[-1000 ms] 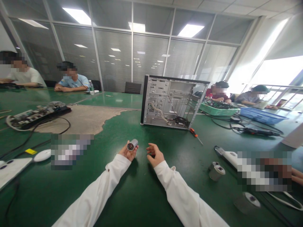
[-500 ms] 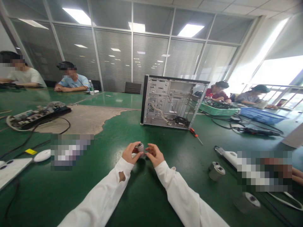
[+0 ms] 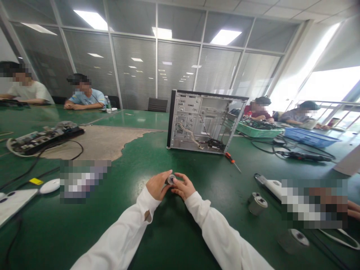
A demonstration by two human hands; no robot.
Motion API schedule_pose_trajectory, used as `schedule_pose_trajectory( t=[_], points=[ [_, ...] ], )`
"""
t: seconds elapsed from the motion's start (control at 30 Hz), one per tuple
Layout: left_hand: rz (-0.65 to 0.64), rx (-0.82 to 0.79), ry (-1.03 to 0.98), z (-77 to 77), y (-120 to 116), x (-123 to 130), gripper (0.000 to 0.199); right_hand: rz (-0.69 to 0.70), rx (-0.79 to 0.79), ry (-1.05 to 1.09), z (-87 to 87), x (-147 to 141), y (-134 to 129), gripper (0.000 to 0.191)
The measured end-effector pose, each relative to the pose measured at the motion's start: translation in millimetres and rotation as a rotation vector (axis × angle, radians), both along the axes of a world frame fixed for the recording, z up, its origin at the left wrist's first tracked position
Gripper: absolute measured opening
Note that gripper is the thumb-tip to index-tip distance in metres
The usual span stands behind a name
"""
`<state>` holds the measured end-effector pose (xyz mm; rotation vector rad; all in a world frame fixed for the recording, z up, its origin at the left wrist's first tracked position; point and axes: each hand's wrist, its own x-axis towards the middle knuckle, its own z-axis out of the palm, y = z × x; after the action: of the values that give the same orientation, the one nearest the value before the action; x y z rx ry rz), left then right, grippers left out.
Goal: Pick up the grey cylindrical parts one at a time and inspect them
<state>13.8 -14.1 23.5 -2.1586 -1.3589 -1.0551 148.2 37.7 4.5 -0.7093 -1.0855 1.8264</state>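
A small grey metal cylinder (image 3: 170,180) is held between my two hands above the green table (image 3: 146,157). My left hand (image 3: 158,185) closes round its left side, hiding much of its body. From the right, the fingers and thumb of my right hand (image 3: 184,186) grip it, the thumb near the round end that faces up toward me. Two similar grey cylinders, one (image 3: 257,204) farther and one (image 3: 294,241) nearer, stand on the table to the right.
An open computer case (image 3: 205,123) stands ahead, a screwdriver (image 3: 233,162) beside it. Green (image 3: 260,131) and blue (image 3: 312,138) baskets and cables lie at the right. An opened power strip (image 3: 45,138) and white mouse (image 3: 50,185) are left. People sit around the table.
The cylinder has tilted so its round end faces me more. My right hand has moved in from beside it and its fingers now close on it; my left hand has turned over it.
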Motion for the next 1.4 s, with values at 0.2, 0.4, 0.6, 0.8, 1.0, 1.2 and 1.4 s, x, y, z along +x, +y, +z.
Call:
schedule_pose_trajectory(
  t=[0.2, 0.4, 0.6, 0.8, 1.0, 1.2, 1.4],
  points=[
    [-0.011, 0.017, 0.022, -1.9, 1, -2, 0.053, 0.083, -0.128, 0.086, 6.1, 4, -1, 0.045],
    [-0.055, -0.022, -0.174, 4.3, -5, 4, 0.067, 0.216, -0.39, 0.223, 17.2, 11, -2, 0.03],
    [-0.094, -0.053, -0.352, 6.8, -4, 1, 0.058, 0.331, -0.36, 0.428, 27.2, 26, 1, 0.035],
    [-0.093, -0.078, -0.373, 4.3, -2, 0, 0.055, 0.341, -0.284, 0.493, 26.8, 34, 8, 0.041],
    [-0.107, -0.08, -0.323, 4.4, -2, 1, 0.052, 0.253, -0.203, 0.395, 29.6, 30, 3, 0.04],
    [-0.106, -0.127, -0.266, 5.7, -4, 4, 0.053, 0.052, 0.146, 0.162, 21.3, 14, -2, 0.044],
    [-0.09, -0.16, -0.163, 1.2, -1, 0, 0.054, -0.094, 0.724, -0.205, 24.8, 17, -17, 0.06]
  ],
)
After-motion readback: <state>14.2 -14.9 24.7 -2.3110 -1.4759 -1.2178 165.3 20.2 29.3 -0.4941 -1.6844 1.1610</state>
